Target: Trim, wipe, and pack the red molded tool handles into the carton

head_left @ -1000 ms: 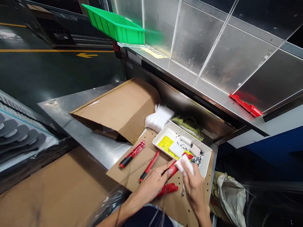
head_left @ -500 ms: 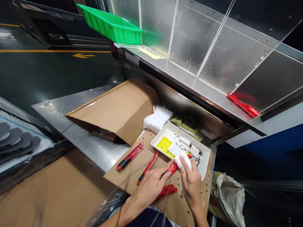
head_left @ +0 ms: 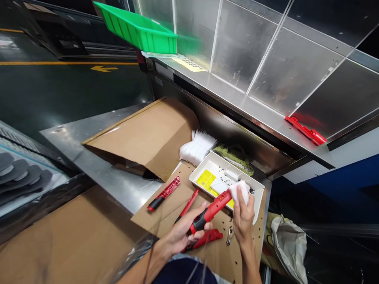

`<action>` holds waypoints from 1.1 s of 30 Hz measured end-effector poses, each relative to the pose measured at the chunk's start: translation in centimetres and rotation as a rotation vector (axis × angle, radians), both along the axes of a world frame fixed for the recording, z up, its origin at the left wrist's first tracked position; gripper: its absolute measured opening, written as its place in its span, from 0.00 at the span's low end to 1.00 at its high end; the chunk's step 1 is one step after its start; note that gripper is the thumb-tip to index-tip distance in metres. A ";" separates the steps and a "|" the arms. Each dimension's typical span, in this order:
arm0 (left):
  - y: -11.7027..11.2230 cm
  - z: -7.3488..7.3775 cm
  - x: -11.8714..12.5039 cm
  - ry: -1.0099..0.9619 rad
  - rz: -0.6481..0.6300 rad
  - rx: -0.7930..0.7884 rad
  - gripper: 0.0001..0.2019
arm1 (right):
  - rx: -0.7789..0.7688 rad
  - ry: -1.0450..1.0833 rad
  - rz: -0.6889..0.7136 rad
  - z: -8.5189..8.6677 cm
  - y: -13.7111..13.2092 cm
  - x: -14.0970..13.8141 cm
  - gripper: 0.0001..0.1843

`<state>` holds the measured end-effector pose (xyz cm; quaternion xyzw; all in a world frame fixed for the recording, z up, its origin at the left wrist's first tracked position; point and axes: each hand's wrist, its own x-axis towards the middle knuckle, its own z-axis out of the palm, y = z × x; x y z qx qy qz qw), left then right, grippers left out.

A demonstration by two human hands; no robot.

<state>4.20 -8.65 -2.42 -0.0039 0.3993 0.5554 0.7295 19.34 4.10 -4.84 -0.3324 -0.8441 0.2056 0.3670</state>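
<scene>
The right hand (head_left: pixel 243 219) and the white pad (head_left: pixel 239 192) it holds hide the end of the red-and-black hand tool (head_left: pixel 211 211), and the left hand (head_left: pixel 181 233) covers part of its grip. The print on the yellow label (head_left: pixel 205 179) in the white tray (head_left: pixel 220 158) is too small to read. Far left of the tray, the view's edge cuts off the gray shapes (head_left: pixel 20 175).
</scene>
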 end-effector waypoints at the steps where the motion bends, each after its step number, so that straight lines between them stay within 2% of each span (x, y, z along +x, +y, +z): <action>1: 0.1 0.0 -0.2 -0.112 -0.028 -0.032 0.25 | 0.013 0.009 -0.022 0.1 -0.2 -0.5 0.25; 3: 0.2 -0.1 -0.5 -0.263 -0.068 -0.071 0.29 | 0.038 0.017 -0.032 0.1 -0.6 -1.0 0.25; 7: 0.3 -0.4 -0.8 -0.343 -0.032 -0.077 0.32 | 0.076 -0.064 0.127 -0.2 -1.1 -1.0 0.23; 11: 0.4 -0.4 -0.4 -0.257 0.031 -0.081 0.27 | 0.103 -0.057 -0.036 0.0 -0.6 -0.9 0.24; 12: 0.4 -0.4 -0.3 -0.246 0.041 -0.083 0.26 | 0.111 -0.063 -0.033 0.1 -0.7 -0.9 0.24; 16: 0.6 -0.6 -0.6 -0.262 0.022 -0.089 0.24 | 0.160 -0.162 0.279 0.5 -1.4 -0.9 0.23; 17: 0.6 -0.7 -0.7 -0.264 0.012 -0.091 0.24 | 0.167 -0.181 0.287 0.5 -1.4 -0.9 0.23; 21: 0.7 -0.8 -0.5 -0.112 0.024 -0.113 0.23 | 0.128 -0.204 0.030 0.2 -1.0 -1.0 0.24; 22: 0.7 -0.8 -0.3 -0.057 0.041 -0.119 0.23 | 0.123 -0.203 0.040 0.0 -1.1 -1.1 0.24; 25: 0.7 -0.8 0.2 0.049 0.112 -0.118 0.22 | 0.150 -0.223 0.222 -0.2 -1.8 -1.3 0.24; 26: 0.6 -0.8 0.4 0.076 0.126 -0.112 0.21 | 0.161 -0.238 0.230 -0.2 -1.9 -1.4 0.24; 30: 0.4 -1.1 0.7 0.189 0.122 -0.067 0.24 | 0.149 -0.265 -0.009 -0.1 -1.4 -1.5 0.25; 31: 0.4 -1.2 0.8 0.213 0.125 -0.057 0.26 | 0.147 -0.259 -0.008 -0.2 -1.6 -1.5 0.25; 33: 0.3 -1.4 0.8 0.234 0.146 -0.046 0.29 | 0.161 -0.239 0.095 -0.5 -2.3 -1.7 0.24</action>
